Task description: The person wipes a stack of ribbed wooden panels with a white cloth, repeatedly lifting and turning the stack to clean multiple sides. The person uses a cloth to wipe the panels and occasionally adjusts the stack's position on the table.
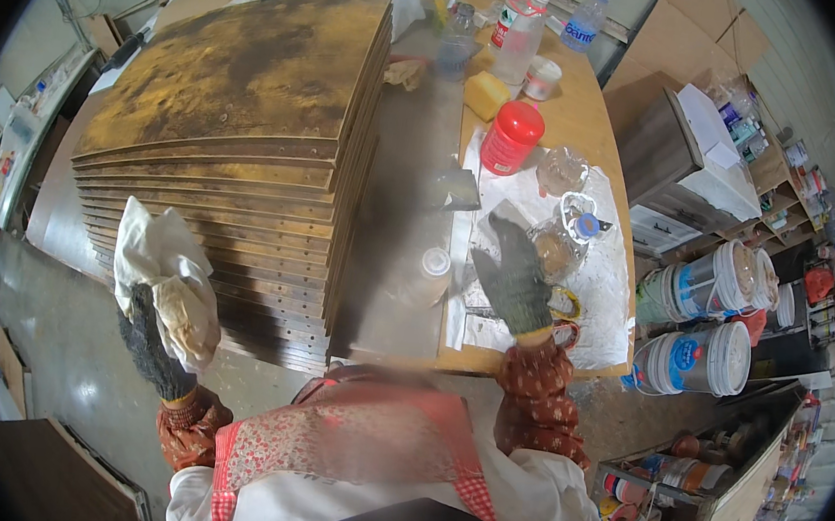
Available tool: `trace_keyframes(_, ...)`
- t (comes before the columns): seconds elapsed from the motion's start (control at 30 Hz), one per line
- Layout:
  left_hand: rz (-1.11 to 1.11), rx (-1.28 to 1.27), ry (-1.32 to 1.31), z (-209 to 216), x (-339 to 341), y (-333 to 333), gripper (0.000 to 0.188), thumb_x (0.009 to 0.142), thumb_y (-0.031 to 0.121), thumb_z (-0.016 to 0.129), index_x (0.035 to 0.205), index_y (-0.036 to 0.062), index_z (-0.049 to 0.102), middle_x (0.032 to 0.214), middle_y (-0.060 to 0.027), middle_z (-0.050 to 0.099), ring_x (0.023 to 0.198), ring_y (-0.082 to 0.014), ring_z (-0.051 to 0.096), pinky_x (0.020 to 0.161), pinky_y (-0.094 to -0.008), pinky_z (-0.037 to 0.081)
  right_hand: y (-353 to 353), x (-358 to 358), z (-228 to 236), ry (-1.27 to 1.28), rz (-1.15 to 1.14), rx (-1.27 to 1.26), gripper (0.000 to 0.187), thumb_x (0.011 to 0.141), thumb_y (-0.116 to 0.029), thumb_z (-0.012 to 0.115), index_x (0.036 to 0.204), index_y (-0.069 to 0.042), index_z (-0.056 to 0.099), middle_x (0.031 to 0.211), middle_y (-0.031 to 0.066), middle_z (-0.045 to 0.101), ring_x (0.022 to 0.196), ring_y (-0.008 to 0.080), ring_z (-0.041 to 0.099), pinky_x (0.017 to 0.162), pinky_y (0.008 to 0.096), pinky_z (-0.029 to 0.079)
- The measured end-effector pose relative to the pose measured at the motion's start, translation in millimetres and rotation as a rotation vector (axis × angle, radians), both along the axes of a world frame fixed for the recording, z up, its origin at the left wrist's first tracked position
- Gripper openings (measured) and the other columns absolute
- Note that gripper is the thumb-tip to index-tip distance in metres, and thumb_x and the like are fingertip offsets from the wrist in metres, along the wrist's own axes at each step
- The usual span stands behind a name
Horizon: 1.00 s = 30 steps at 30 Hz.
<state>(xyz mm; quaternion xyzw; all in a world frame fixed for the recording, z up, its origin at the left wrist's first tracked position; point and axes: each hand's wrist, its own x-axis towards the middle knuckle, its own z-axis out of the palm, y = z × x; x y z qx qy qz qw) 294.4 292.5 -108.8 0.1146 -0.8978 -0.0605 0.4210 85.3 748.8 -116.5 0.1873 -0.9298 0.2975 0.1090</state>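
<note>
My left hand (150,343), in a dark work glove, is closed on a crumpled white rag (167,272). The rag is stained and rises in front of the near left edge of a stack of brownish-gold panels (224,81). My right hand (513,278), gloved alike, reaches over a white sheet (602,278) on the table. Its fingers are stretched out with the thumb apart, and nothing shows in them. Close beside it stands a clear jug with a blue cap (585,226). Scissors with a yellow and a red handle (566,303) lie by its wrist, partly hidden.
Beyond my right hand stand a red canister (513,139), a yellow sponge (487,95) and several plastic bottles (519,44). A white-capped bottle (434,264) is left of the hand. White buckets (705,358) and a cabinet (682,171) flank the table's right side.
</note>
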Motion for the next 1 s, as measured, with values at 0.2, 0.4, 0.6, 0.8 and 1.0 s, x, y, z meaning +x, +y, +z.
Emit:
trace_keyframes(0.2, -0.048, 0.365, 0.183, 23.7, -33.4, 25.9, 0.032, 0.094, 0.010, 0.056, 0.124, -0.0007, 0.063, 0.116, -0.0186, 0.065, 0.105, -0.0313, 0.064, 0.092, -0.0390, 0.050, -28.4, -68.7, -30.1, -0.109, -0.305, 0.531, 0.059, 0.082, -0.043, 0.065, 0.124, -0.004, 0.051, 0.109, 0.0252, 0.060, 0.100, 0.0372, 0.059, 0.085, 0.0500, 0.048)
trace_keyframes(0.4, -0.190, 0.577, 0.371, 85.0, -74.7, 9.3, 0.027, 0.097, 0.011, 0.060, 0.120, -0.0022, 0.061, 0.105, -0.0086, 0.064, 0.096, -0.0145, 0.058, 0.086, -0.0295, 0.048, -32.6, -106.1, -46.5, -0.296, -0.448, 0.639, 0.060, 0.085, -0.052, 0.059, 0.116, -0.002, 0.056, 0.107, 0.0231, 0.066, 0.104, 0.0382, 0.063, 0.091, 0.0488, 0.047)
trace_keyframes(0.6, -0.350, 0.524, 0.339, 146.7, -148.9, -17.4, 0.035, 0.094, 0.010, 0.065, 0.128, 0.0018, 0.058, 0.108, -0.0043, 0.065, 0.097, -0.0117, 0.058, 0.088, -0.0274, 0.047, -28.5, -116.4, -17.6, -0.501, -0.298, 0.939, 0.090, 0.083, -0.066, 0.051, 0.141, 0.002, 0.044, 0.139, 0.0215, 0.053, 0.126, 0.0397, 0.054, 0.108, 0.0511, 0.037)
trace_keyframes(0.8, -0.102, 0.108, -0.036, 153.5, -224.7, -30.9, 0.045, 0.092, 0.040, 0.063, 0.130, 0.0149, 0.058, 0.113, -0.0149, 0.068, 0.098, -0.0339, 0.067, 0.084, -0.0445, 0.052, -27.8, -123.4, 12.0, -0.644, -0.135, 0.919, 0.086, 0.076, -0.054, 0.064, 0.143, -0.004, 0.043, 0.133, 0.0227, 0.058, 0.122, 0.0364, 0.058, 0.102, 0.0460, 0.046)
trace_keyframes(1.0, -0.153, 0.105, -0.029, 135.1, -235.7, -43.1, 0.046, 0.093, 0.042, 0.061, 0.131, 0.0173, 0.059, 0.120, -0.0111, 0.066, 0.107, -0.0323, 0.063, 0.090, -0.0428, 0.049, -35.6, -93.0, 86.3, -0.349, -0.050, 0.591, 0.091, 0.074, -0.041, 0.077, 0.146, -0.003, 0.038, 0.136, 0.0250, 0.053, 0.125, 0.0388, 0.053, 0.105, 0.0419, 0.043)
